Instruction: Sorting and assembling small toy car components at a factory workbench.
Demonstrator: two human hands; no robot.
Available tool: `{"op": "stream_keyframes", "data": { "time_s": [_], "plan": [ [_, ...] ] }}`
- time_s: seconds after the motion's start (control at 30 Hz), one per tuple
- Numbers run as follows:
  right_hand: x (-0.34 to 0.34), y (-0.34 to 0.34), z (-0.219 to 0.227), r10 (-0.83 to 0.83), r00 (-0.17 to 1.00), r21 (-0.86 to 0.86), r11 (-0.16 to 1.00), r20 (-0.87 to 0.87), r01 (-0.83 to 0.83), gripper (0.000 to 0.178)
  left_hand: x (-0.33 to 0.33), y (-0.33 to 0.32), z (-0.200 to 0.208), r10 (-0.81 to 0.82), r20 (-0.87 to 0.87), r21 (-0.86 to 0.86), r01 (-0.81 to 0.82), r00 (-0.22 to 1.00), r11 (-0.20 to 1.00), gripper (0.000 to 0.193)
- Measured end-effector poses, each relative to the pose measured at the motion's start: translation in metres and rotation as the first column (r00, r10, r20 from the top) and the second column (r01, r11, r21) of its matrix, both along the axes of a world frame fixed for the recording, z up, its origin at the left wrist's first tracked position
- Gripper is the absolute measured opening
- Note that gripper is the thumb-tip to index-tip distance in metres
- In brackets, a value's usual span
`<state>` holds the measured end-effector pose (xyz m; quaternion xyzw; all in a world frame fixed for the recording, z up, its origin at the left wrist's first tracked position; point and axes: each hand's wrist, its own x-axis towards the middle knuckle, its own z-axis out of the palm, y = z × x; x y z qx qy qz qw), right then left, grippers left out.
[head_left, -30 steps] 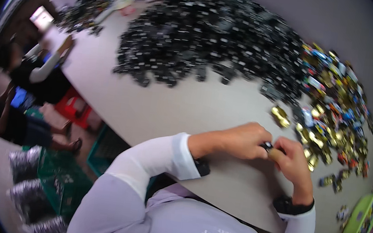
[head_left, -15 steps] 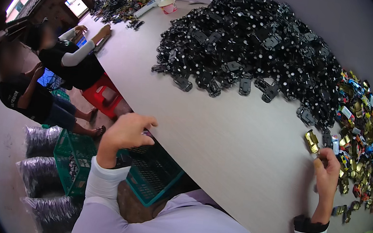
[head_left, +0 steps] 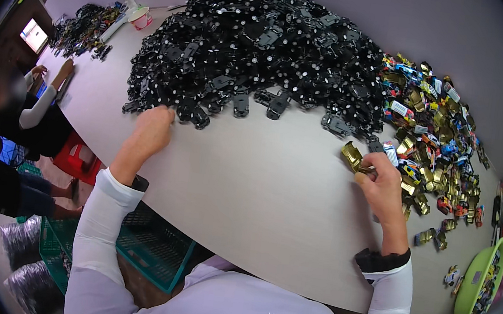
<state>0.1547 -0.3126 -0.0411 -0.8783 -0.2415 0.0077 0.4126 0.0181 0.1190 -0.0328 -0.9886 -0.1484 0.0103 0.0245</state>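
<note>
In front of the right end of the pile of black toy car chassis (head_left: 258, 51) lies a gold toy car shell (head_left: 351, 155); the right hand (head_left: 381, 184) has thumb and forefinger nearly together at it, grip unclear. At the pile's left front edge, the left hand (head_left: 151, 131) bends its fingers; I cannot tell what they hold.

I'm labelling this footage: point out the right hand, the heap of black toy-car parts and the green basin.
Right hand (head_left: 384, 189), head view: back of the hand.
Heap of black toy-car parts (head_left: 264, 55), head view: its middle.
Green basin (head_left: 470, 295), head view: outer wall.
</note>
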Motion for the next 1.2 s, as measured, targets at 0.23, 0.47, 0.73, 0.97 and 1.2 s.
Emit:
{"op": "stream_keyframes", "data": {
  "time_s": [0.23,0.47,0.73,0.97,1.2],
  "plan": [
    [0.002,0.01,-0.006,0.128,0.992,-0.033,0.991,-0.014,-0.128,0.026,-0.019,-0.023,0.034,-0.116,0.252,-0.294,0.19,0.961,0.937,0.02],
    [-0.005,-0.005,0.012,0.205,0.874,0.211,0.97,-0.441,-0.121,0.015,-0.073,0.001,0.025,0.382,0.38,-0.389,-0.229,0.843,0.892,0.026],
    [-0.009,0.002,0.026,0.485,0.556,0.399,0.874,-0.675,-0.278,0.015,-0.067,-0.008,0.003,-0.056,0.313,-0.16,0.111,0.948,0.981,0.035],
    [-0.011,-0.005,0.03,0.592,0.489,0.502,0.805,-0.641,-0.317,0.016,0.024,-0.14,0.029,-0.07,-0.049,-0.997,-0.045,0.996,0.064,0.024],
    [-0.007,-0.011,0.037,0.504,0.618,0.547,0.825,-0.604,-0.139,0.021,0.065,-0.222,0.02,-0.47,-0.018,-0.981,-0.107,0.882,-0.163,0.028]
  ]
}}
